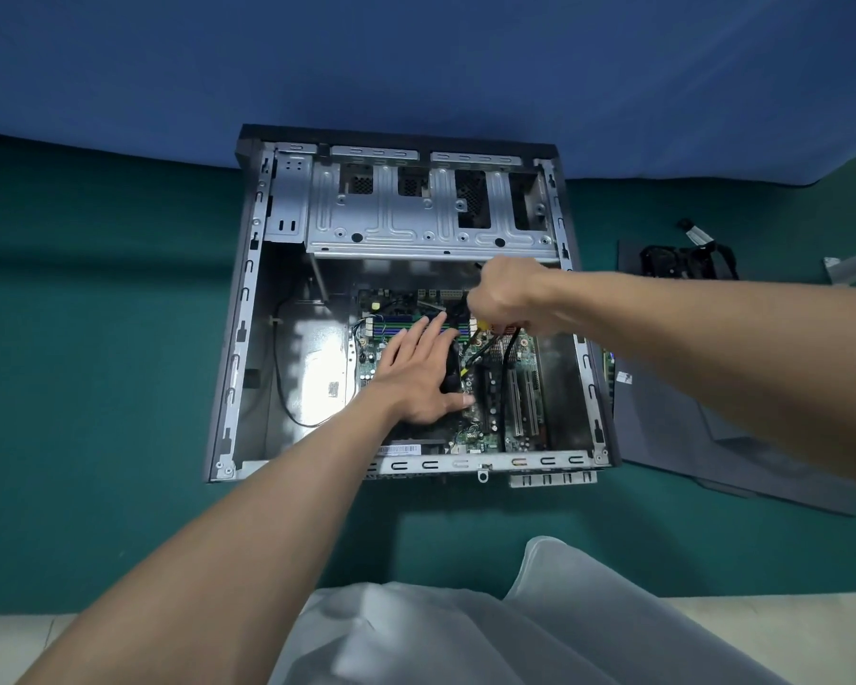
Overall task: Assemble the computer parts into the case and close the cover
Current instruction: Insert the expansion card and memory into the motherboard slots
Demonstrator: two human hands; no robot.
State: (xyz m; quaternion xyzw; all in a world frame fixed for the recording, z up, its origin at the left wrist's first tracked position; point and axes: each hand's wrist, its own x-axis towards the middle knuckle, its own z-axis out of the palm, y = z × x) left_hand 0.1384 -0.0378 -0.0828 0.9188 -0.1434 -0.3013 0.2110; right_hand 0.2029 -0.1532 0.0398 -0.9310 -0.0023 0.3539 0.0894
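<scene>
An open computer case [240,333] lies on its side on a green table, with a green motherboard [525,388] in its lower half. My left hand [418,375] lies flat, fingers straight, on the black CPU fan [449,370] in the middle of the board. Near the board's upper edge my right hand [507,296] grips a bundle of black and yellow power cables [483,355]. The connector end is hidden under its fingers.
A silver drive cage [431,210] fills the case's upper half. The dark side cover [702,432] lies flat to the right of the case. A black part with cables [678,262] sits at the far right. A blue cloth [416,66] hangs behind.
</scene>
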